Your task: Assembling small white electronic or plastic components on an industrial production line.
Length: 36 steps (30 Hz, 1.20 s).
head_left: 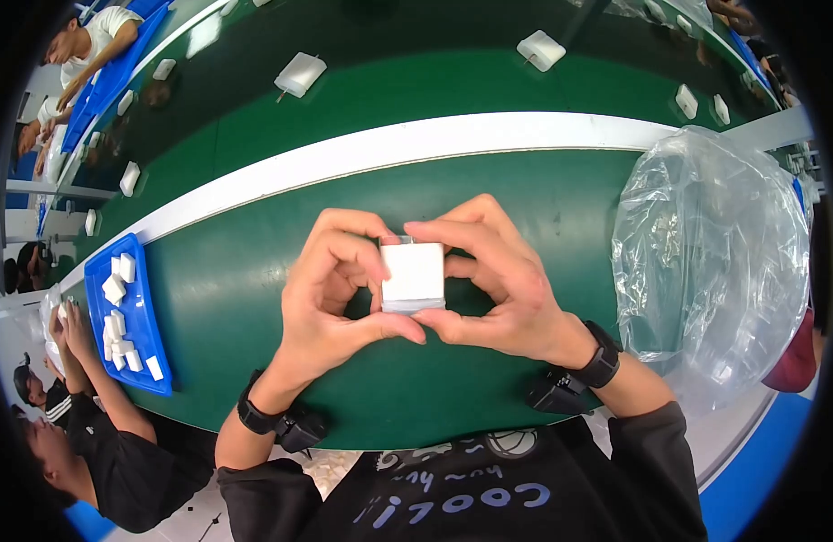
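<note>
Between my two hands, above the green worktop [254, 271], is a small white box [414, 273] with clear film showing at its top and bottom edges. My left hand [331, 280] grips its left side, the thumb reaching under the lower edge. From the right, my right hand [498, 280] holds it with the index finger at the top edge and the thumb at the bottom edge. Both hands are closed on the box. The box's underside is hidden.
A blue tray [154, 316] with several white blocks lies at the left, beside a co-worker [118, 452]. A large clear plastic bag [706, 271] sits at the right. Beyond a white rail [389, 140], a green belt carries several white packages [301, 74].
</note>
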Tool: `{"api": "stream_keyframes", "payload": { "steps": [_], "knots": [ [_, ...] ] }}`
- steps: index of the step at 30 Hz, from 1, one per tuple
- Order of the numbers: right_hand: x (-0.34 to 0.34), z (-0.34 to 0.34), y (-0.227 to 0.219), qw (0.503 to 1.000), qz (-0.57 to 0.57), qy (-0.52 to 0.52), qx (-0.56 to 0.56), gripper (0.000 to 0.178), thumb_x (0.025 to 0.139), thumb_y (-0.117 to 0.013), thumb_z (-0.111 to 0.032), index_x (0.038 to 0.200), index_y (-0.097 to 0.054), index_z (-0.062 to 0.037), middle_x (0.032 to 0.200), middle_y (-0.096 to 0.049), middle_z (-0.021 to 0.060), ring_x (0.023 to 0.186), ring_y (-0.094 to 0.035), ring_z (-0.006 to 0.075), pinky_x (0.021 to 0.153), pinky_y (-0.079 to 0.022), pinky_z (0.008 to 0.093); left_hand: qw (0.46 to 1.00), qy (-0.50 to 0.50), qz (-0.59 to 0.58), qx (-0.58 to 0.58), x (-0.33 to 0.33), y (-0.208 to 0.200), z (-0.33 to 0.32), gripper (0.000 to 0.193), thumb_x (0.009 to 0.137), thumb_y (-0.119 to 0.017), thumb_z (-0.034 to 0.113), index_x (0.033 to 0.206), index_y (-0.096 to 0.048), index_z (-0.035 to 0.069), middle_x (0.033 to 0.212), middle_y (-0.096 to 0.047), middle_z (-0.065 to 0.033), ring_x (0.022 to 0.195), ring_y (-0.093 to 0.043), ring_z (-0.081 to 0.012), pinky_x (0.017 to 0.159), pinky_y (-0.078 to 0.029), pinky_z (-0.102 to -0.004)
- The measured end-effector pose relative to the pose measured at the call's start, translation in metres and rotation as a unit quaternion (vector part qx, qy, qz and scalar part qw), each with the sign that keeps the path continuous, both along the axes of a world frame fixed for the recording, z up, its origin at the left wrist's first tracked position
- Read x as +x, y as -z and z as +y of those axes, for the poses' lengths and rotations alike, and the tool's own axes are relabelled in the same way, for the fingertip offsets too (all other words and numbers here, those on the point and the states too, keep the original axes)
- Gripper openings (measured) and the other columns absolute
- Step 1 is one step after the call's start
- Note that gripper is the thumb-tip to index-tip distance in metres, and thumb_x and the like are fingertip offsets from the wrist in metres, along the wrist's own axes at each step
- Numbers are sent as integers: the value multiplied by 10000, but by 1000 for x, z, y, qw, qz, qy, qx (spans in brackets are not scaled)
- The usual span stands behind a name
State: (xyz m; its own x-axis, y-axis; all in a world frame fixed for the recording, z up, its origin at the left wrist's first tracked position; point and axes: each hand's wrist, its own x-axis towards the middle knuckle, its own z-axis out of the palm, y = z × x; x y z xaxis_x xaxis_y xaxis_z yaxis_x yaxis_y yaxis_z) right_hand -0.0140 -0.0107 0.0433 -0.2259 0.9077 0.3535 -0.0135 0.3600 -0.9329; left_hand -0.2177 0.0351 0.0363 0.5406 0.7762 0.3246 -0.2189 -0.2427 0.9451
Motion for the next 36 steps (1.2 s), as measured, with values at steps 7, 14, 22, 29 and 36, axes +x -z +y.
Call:
{"api": "stream_keyframes", "payload": {
  "steps": [7,14,22,29,36],
  "knots": [
    [1,-1,2,997,-55,48,40,586,770,-790,-38,1301,-548,22,1119,-477,128,973,-622,214,790,-599,300,997,0,38,73,3,-1,3,402,713,-866,0,847,-491,58,1196,-496,-162,767,-594,-73,730,-521,-268],
    [-2,5,-4,996,-13,89,18,637,832,-751,-95,1391,-459,-14,1277,-460,151,1009,-572,228,786,-549,327,997,-72,-20,-18,-6,-5,23,418,717,-814,-83,1001,-521,7,1325,-479,-159,1167,-551,-216,909,-541,-331],
    [4,6,-1,989,-85,119,12,327,899,-675,-120,1190,-571,-15,1129,-538,90,894,-577,166,657,-504,283,918,-331,186,117,-31,0,129,428,951,-659,206,1351,-566,82,1477,-399,-142,1164,-578,-223,903,-514,-323],
    [1,3,-4,988,-109,110,-5,175,908,-639,-56,1078,-617,-21,1047,-585,79,836,-616,131,669,-498,253,764,-351,370,396,14,7,164,490,849,-764,322,1275,-632,121,1399,-450,-189,1218,-500,-340,990,-433,-428],
    [55,-23,-26,954,-228,195,27,101,921,-626,-95,985,-594,-24,936,-595,89,773,-618,177,649,-491,290,825,-334,286,354,10,12,166,357,861,-748,210,1165,-643,55,1341,-544,-105,1117,-566,-226,759,-482,-299]
  ]
}}
